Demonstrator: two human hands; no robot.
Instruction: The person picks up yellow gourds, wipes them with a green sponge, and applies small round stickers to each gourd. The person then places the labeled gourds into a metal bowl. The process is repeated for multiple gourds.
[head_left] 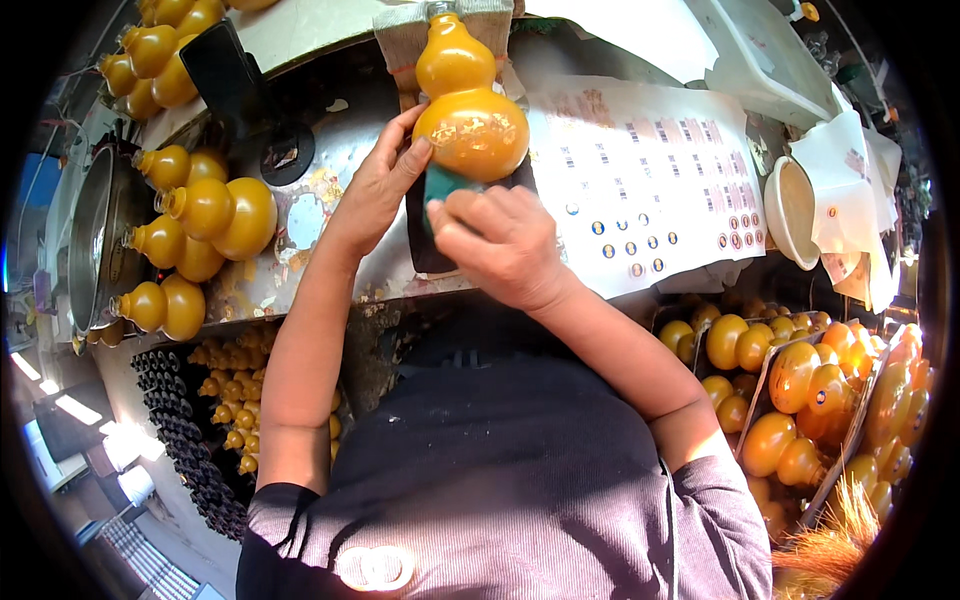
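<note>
A: Gourd [470, 100], glossy yellow-orange, two-lobed, lies at top centre of worktop [330, 160], neck pointing away from me, lower lobe nearest my hands. Gold markings show on the lower lobe; too blurred to make out.

B: Left hand?

A: Left hand [378, 190] comes in from lower left. Its grip is half-curled, thumb and fingertips touching the gourd's lower lobe on its left side. Steadies it, not wrapped right round.

B: Right hand?

A: Right hand [500, 240] sits just below the gourd, knuckles up. Grip is closed on a teal pad [440, 185], pressed against the underside of the lower lobe. Dark mat [425, 250] lies beneath hands and pad.

B: Surroundings, left to right?

A: Left: row of similar gourds [200, 225] lying on the worktop edge, beside a round metal basin [95, 235]. More at upper left, next to a black tool [235, 90]. Below the edge: small gourds [235, 400] and a rack of dark stoppers [185, 440]. Right of my hands: white sticker sheet [640, 180] w/ rows of small round labels, touching the mat's right edge. Further right: pale bowl [790, 210], then crumpled white paper [850, 190]. Lower right: crates of gourds [800, 390], mixed sizes, well apart from my hands.
</note>
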